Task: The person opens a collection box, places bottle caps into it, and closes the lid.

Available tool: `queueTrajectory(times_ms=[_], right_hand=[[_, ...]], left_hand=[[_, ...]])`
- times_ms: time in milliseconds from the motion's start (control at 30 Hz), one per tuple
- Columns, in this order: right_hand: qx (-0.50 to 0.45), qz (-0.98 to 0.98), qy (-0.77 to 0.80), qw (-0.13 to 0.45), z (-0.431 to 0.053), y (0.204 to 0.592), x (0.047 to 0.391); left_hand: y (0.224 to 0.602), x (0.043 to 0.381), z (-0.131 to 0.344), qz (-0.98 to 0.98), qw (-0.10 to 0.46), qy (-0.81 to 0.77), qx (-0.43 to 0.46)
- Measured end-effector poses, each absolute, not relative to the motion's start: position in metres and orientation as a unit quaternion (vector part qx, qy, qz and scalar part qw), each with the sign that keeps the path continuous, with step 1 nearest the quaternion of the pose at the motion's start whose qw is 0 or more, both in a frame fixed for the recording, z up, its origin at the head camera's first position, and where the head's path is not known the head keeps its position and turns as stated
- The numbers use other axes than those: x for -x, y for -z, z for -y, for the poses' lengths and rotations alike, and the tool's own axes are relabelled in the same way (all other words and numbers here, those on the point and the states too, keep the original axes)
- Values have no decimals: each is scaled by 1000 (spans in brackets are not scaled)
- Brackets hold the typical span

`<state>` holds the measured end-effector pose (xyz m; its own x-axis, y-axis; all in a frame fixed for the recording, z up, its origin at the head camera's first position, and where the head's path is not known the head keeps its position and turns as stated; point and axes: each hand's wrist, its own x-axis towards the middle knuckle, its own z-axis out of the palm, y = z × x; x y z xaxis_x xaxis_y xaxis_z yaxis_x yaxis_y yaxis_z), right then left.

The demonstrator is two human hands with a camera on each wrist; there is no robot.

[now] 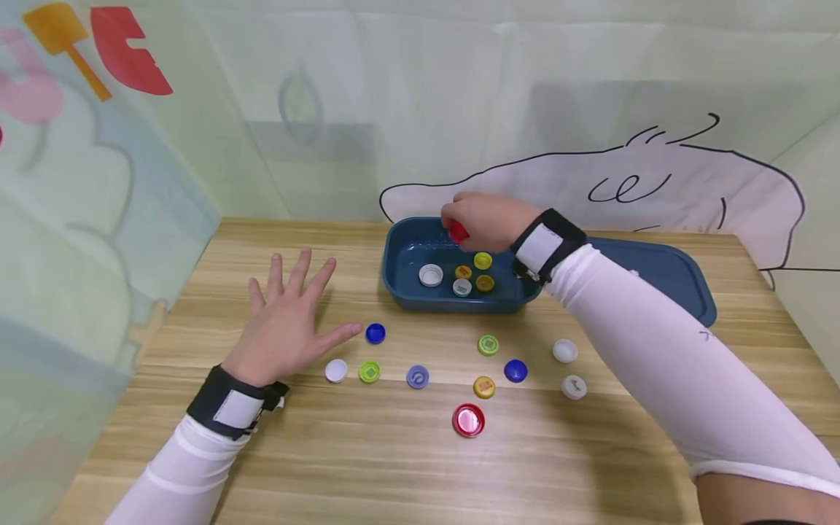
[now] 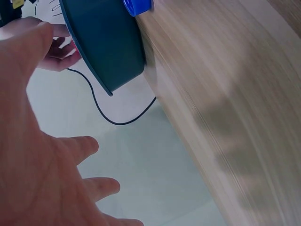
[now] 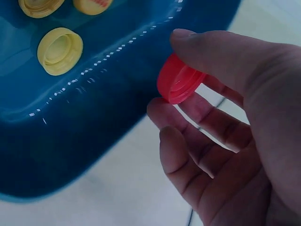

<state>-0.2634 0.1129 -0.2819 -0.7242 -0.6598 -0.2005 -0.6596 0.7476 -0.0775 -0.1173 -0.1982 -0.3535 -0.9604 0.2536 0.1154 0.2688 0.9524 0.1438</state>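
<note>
My right hand (image 1: 485, 220) pinches a red bottle cap (image 3: 178, 81) between thumb and fingers, over the far wall of a dark blue tub (image 1: 394, 288). Inside the tub lie several caps, among them a white cap (image 1: 430, 275) and a yellow cap (image 3: 59, 51). My left hand (image 1: 282, 328) is spread above the table at the left, its fingers straight and holding nothing. Its thumb tip points toward a blue cap (image 1: 375, 333), and a white cap (image 1: 336, 370) lies just below the thumb in the head view.
More caps lie scattered on the wooden table (image 1: 367, 467) in front of the tub, including a large red cap (image 1: 469, 420) and a purple cap (image 1: 417, 376). A flat dark blue lid (image 1: 676, 277) lies right of the tub, partly behind my right arm. A printed cloth (image 1: 433, 87) hangs behind.
</note>
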Motion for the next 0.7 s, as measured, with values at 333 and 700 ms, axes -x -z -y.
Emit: queueTrajectory(times_ms=[333,700], right_hand=[[347,-929,21,126,-112,292,269],[361,-931,53,37,-156,270,214]], left_hand=[[353,117,197,987,43,75,135],[354,116,200,987,30,78,140]])
